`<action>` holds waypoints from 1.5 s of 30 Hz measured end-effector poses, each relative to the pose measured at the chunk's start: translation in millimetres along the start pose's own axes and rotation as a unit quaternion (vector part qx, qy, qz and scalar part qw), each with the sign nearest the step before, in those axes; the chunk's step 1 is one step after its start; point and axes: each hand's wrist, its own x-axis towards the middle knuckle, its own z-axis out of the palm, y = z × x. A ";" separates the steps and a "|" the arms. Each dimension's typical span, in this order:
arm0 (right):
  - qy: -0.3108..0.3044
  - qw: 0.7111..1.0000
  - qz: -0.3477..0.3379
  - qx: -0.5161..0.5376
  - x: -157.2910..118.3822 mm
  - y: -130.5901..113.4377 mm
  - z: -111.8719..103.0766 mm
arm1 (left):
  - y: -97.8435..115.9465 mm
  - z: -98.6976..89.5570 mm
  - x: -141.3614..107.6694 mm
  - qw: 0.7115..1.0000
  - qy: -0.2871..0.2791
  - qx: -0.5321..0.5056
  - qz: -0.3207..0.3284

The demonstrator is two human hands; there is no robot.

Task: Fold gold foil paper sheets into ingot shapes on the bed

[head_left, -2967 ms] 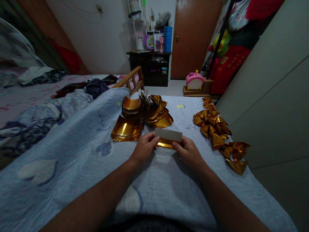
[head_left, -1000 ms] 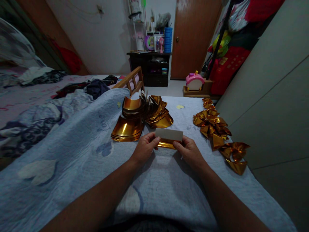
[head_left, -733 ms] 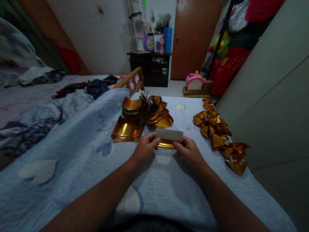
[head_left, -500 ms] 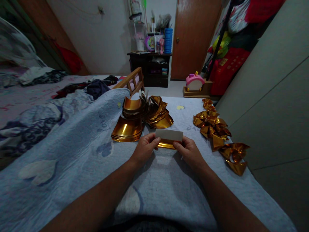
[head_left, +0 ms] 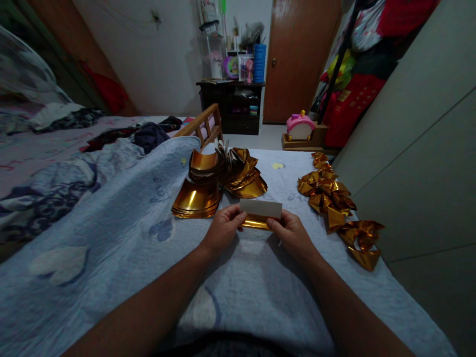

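Note:
Between my hands is a sheet of gold foil paper, held above the bed. Its near edge is folded over, showing a shiny gold strip, while the far part shows the pale back. My left hand pinches the left end, thumb on top. At the right end my right hand grips it the same way; the fingers under the paper are hidden. Just beyond my left hand lies a fanned stack of gold foil sheets. Several folded gold foil pieces lie in a row along the bed's right side.
A pale blue quilt with heart patterns covers the bed. The wooden bed rail stands behind the stack. A grey-white cabinet side rises along the right edge. Crumpled bedding lies at left. A pink toy sits beyond the bed's far end.

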 end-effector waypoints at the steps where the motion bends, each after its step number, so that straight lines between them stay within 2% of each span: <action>1: 0.000 1.000 0.000 0.001 0.1 0.3 -0.1 | -0.3 -0.1 0.1 1.000 0.000 0.001 -0.001; 18: -0.005 1.000 0.001 0.028 -0.6 -0.5 -0.5 | -0.7 -1.0 -0.2 0.999 -0.001 0.024 0.027; 31: 0.000 0.997 0.031 0.068 -0.3 -0.9 -0.6 | -4.1 -3.5 0.7 0.998 -0.021 0.044 0.030; 45: 0.028 0.998 0.027 -0.057 -0.1 0.1 -1.7 | -3.4 -2.6 0.8 0.994 -0.024 0.091 0.048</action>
